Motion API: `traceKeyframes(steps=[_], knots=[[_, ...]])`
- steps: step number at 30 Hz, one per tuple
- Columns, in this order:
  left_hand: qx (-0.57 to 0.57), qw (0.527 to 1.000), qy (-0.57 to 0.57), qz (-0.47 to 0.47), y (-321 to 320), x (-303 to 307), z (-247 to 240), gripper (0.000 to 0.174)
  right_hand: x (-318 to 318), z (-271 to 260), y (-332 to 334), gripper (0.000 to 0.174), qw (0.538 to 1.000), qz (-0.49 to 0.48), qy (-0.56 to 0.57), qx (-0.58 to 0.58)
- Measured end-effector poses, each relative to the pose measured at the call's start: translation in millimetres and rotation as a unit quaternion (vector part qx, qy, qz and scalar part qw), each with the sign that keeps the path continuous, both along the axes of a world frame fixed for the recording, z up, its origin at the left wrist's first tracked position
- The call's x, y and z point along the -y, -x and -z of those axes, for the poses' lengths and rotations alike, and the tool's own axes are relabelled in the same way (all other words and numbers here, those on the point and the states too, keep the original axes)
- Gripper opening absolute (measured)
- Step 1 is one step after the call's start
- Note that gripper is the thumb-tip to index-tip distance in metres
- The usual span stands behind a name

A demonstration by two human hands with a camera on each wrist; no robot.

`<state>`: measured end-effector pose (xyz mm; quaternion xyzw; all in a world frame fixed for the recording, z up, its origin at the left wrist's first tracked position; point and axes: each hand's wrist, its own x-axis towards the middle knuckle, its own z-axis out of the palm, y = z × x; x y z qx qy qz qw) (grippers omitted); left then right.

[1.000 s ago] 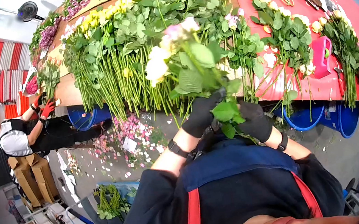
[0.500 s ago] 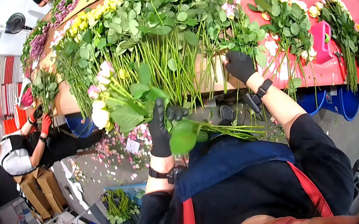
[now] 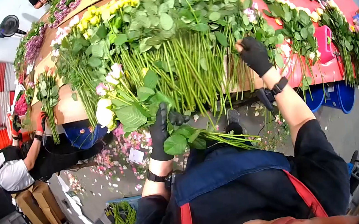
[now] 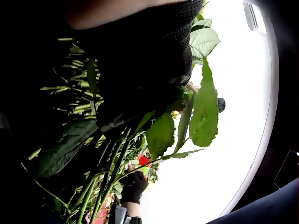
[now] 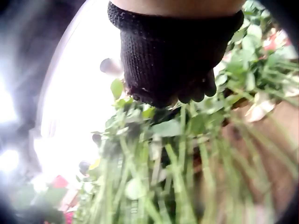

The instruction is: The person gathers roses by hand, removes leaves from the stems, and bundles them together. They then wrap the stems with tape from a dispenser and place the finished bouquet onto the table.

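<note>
My black-gloved left hand (image 3: 160, 135) holds a small bunch of white and pale pink roses (image 3: 131, 112) at the table's near edge, blooms pointing left. The cut ends of its stems (image 3: 232, 139) stick out to the right in front of my apron. Over on the right, my gloved right hand (image 3: 255, 56) reaches in among the roses on the table, close over their stems (image 5: 182, 168). Its fingers (image 5: 201, 93) are bent in the right wrist view; I cannot tell whether they pinch a stem.
Yellow and white roses (image 3: 99, 12) lie in a wide row along the table. More roses (image 3: 291, 21) lie on the red cover, beside a pink container (image 3: 325, 44). Blue buckets (image 3: 342, 97) stand below. Petals (image 3: 116, 154) litter the floor. Another person (image 3: 15, 164) works at left.
The left hand carried the bunch down and left, then stayed there. My right hand left the bunch, went to the table's roses and moved slightly farther in.
</note>
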<state>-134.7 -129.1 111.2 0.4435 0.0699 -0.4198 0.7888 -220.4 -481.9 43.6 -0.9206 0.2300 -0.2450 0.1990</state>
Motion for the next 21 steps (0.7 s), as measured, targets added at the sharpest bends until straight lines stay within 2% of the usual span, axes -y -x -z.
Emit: traceKeyframes(steps=[1,2,4,6,7,8,10,11,12,13,14,15,16,17,18,19,20,21], knots=[[-0.003,1.000,0.007,0.001,-4.6,-5.6,0.6,0.035,-16.9,-15.4,-20.2,0.021,0.998,-0.033,-0.024,0.045],[-0.006,1.000,0.015,0.003,-9.7,-10.2,-0.1,0.035,-34.6,-31.8,-40.1,0.028,0.997,0.003,-0.080,0.015],[-0.006,1.000,-0.008,-0.004,-17.8,-16.1,-5.4,0.037,-47.9,-42.9,-73.4,0.035,0.982,-0.003,-0.142,-0.127],[-0.013,1.000,-0.017,-0.001,-26.2,-23.2,-7.1,0.039,-50.4,-20.3,-95.1,0.038,0.979,-0.006,-0.140,-0.147],[-0.004,1.000,-0.029,-0.005,-29.3,-28.1,-3.8,0.042,-60.0,-21.0,-101.1,0.036,0.988,0.024,-0.127,-0.082],[-0.010,1.000,-0.008,0.003,-32.4,-33.8,-0.5,0.037,-65.4,-24.6,-105.2,0.035,0.987,0.037,-0.157,-0.020],[-0.024,0.999,0.034,0.013,-35.3,-47.2,8.7,0.029,-89.2,-42.6,-108.6,0.032,0.953,0.047,-0.291,0.070],[-0.005,0.998,0.050,0.041,-40.9,-53.1,20.0,0.024,-95.7,-35.3,-116.1,0.030,0.967,0.032,-0.238,0.079],[0.045,0.993,0.097,0.056,-40.8,-67.1,48.3,0.027,-102.7,-28.0,-124.3,0.031,0.955,0.040,-0.288,0.055],[0.383,0.920,-0.034,0.074,-39.7,-74.1,37.1,0.031,-100.4,-11.2,-132.1,0.031,0.979,0.029,-0.203,0.014],[0.665,0.720,-0.180,0.086,-39.2,-82.1,25.3,0.039,-91.8,14.5,-143.0,0.030,0.993,0.007,-0.117,-0.018],[0.584,0.798,-0.117,0.091,-36.8,-88.6,30.1,0.044,-69.4,64.8,-150.0,0.029,0.986,-0.061,0.142,-0.065],[0.450,0.883,-0.093,0.092,-38.2,-88.9,38.6,0.043,-71.6,58.4,-153.2,0.024,0.993,-0.072,0.042,-0.089],[0.303,0.948,-0.069,0.063,-39.3,-88.8,47.3,0.042,-74.0,50.7,-156.3,0.019,0.990,-0.071,-0.057,-0.109],[0.086,0.994,-0.061,0.033,-43.2,-86.4,55.0,0.034,-56.4,67.0,-151.1,0.017,0.992,-0.064,-0.095,-0.044],[0.332,0.938,-0.098,0.001,-43.2,-90.1,59.9,0.033,-38.4,83.9,-146.8,0.016,0.989,-0.063,-0.130,0.025],[0.298,0.948,-0.110,-0.002,-45.2,-86.7,67.9,0.033,-20.3,101.2,-143.4,0.017,0.980,-0.065,-0.161,0.093],[0.263,0.957,-0.121,-0.005,-47.9,-83.3,76.1,0.034,-27.5,71.7,-127.4,0.018,0.983,-0.114,-0.009,0.144]])
